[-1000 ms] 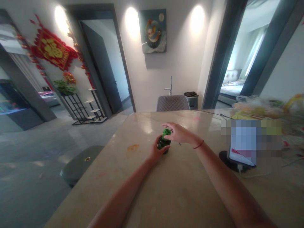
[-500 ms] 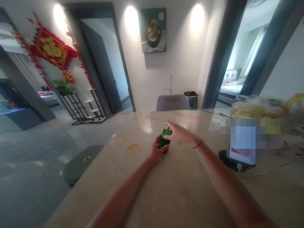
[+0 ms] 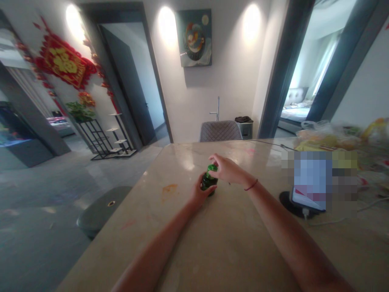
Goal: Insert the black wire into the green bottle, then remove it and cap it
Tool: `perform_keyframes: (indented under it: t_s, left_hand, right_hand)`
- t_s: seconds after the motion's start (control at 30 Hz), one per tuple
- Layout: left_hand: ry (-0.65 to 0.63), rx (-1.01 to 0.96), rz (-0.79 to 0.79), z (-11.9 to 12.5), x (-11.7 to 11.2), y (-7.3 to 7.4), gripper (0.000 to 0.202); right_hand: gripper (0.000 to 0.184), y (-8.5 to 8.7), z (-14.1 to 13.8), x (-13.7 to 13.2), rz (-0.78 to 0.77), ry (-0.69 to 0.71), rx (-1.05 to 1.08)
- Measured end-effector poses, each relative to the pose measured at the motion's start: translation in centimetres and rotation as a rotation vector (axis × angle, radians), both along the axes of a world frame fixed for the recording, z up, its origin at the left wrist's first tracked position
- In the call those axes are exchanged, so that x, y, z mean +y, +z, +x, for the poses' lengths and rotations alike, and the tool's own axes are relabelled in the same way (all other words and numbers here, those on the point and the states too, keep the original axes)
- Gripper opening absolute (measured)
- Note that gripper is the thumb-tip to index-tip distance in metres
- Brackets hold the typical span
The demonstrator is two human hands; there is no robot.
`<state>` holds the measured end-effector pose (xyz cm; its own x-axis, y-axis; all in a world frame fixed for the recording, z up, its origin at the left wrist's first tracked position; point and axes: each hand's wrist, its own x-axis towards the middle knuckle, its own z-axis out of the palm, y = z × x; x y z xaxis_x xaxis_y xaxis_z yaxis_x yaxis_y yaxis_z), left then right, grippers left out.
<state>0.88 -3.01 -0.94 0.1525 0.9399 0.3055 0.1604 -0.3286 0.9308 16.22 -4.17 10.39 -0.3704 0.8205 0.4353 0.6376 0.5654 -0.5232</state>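
Note:
A small dark green bottle stands upright on the table, around its middle. My left hand is wrapped round the bottle's body from the left, its thumb across the near side. At the top is a bright green cap. From the right, my right hand has its fingers bent over this cap, thumb on the near side and fingers at the far side. A thin dark red band circles the right wrist. The fingertips behind the cap are partly hidden.
On the right, a phone leans on a round black stand with a white cable; part of that area is pixelated. Plastic bags lie behind it. A grey chair faces the far edge, and a green stool stands left.
My right fingers have shifted very slightly on the green cap. The bottle and my left hand stay nearly where they were; the view has moved a little.

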Motion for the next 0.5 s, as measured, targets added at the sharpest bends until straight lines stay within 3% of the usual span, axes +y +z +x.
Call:
perform_keyframes:
  t_s: [0.17,0.33,0.5]
  left_hand:
    - [-0.001,-0.011,0.005,0.03,-0.12,0.26,0.067]
    - [-0.007,-0.001,0.012,0.02,0.01,0.01,0.067]
    - [0.008,-0.011,-0.011,-0.04,0.12,-0.29,0.068]
  right_hand:
    - [0.05,-0.02,0.11,-0.01,-0.022,0.174,0.038]
    - [0.042,-0.27,-0.06,0.18,-0.003,0.122,0.051]
    - [0.047,-0.1,0.12,0.47,0.075,0.093,0.091]
